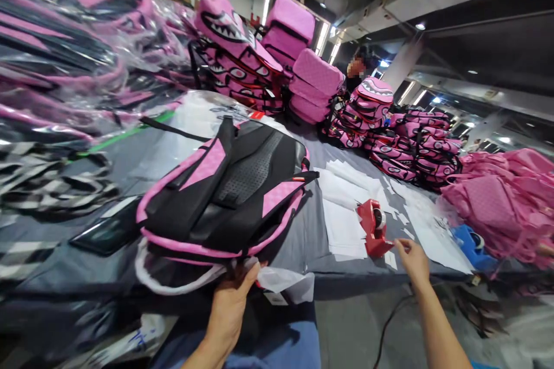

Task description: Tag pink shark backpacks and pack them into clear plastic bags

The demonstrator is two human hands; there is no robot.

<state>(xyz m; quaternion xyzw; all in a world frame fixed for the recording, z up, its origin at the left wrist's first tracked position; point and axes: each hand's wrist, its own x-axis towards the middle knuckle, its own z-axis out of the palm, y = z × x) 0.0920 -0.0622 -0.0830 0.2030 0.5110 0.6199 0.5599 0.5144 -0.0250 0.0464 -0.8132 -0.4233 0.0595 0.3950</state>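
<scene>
A pink and black backpack lies on the grey-covered table with its straps and padded back facing up. My left hand is closed on the backpack's near edge, thumb on top and fingers hidden beneath. White wrapping hangs beside that hand, and a white-wrapped loop curves out from the same edge. To the right, a red tape dispenser stands by white paper sheets. My right hand pinches at the dispenser's near end, where the tape comes off; the clear tape itself is barely visible.
Plastic-wrapped backpacks are heaped at left, above a black phone-like object and checkered cloth. Pink shark-face backpacks are stacked behind. A blue tape dispenser and pink bags sit at right. A person is behind the stacks.
</scene>
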